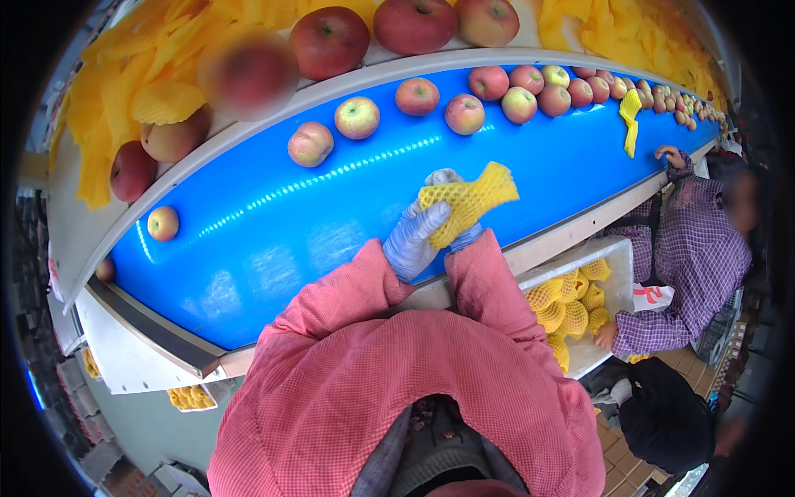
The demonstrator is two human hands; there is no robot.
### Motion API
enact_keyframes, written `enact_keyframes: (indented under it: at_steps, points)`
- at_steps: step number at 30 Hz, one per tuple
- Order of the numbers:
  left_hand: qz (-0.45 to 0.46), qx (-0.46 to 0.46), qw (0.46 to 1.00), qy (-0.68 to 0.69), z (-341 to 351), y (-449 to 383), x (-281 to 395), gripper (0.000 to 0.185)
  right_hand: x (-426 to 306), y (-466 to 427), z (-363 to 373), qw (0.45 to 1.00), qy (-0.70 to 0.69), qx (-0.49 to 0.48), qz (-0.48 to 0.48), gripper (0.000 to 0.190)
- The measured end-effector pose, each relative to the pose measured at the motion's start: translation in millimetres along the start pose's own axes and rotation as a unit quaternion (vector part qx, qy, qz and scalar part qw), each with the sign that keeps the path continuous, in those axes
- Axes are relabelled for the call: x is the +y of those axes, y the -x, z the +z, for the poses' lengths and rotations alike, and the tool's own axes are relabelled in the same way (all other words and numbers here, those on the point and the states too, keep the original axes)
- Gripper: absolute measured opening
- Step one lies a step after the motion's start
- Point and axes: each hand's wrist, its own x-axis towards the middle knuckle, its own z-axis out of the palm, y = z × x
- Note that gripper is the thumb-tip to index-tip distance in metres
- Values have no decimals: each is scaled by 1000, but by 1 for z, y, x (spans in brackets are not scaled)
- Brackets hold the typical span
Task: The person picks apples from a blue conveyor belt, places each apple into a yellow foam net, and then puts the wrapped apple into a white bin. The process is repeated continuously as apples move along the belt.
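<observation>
My left hand (415, 239), in a pale blue-grey glove, holds a yellow foam net sleeve (466, 202) from its left side. My right hand (464, 238), gloved too, is mostly hidden behind the same sleeve. The sleeve bulges at the hands and flares at its free end to the upper right; whether fruit is inside cannot be told. Both hands are above a blue conveyor belt (279, 230). Apples lie along the belt's far side, among them a reddish apple (466, 114) and a yellow-green apple (357, 118). Another foam net sleeve (630, 121) lies on the belt at the right.
Beyond the belt's rim, a shelf holds large red apples (329, 42) and heaps of yellow foam nets (149, 56). To the right, a white box (621, 255) contains net-wrapped fruit (565, 304); a co-worker (695, 248) touches it. Another person (664, 416) bends below.
</observation>
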Motion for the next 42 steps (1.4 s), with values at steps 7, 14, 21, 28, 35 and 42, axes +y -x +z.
enact_keyframes:
  at_steps: [7, 14, 21, 28, 35, 42]
  points:
    - [233, 106, 832, -493, -50, -19, 44, 40, 3, -11, -7, 940, 326, 71, 67, 21]
    - [107, 156, 326, -926, -139, -80, 100, 64, -6, 1, 5, 956, 261, 88, 97, 21]
    - [-116, 209, 327, -914, -118, -103, 142, 66, -7, 2, 3, 963, 232, 77, 112, 20]
    - [-48, 157, 293, -942, -88, -101, 162, 68, -12, 7, 5, 970, 213, 49, 102, 20]
    - [51, 110, 979, -162, -59, -25, 107, 70, 9, 16, 17, 975, 136, 19, 177, 39]
    - [-81, 23, 992, 89, -39, -17, 40, 83, 31, 28, 19, 931, -226, -112, 266, 53]
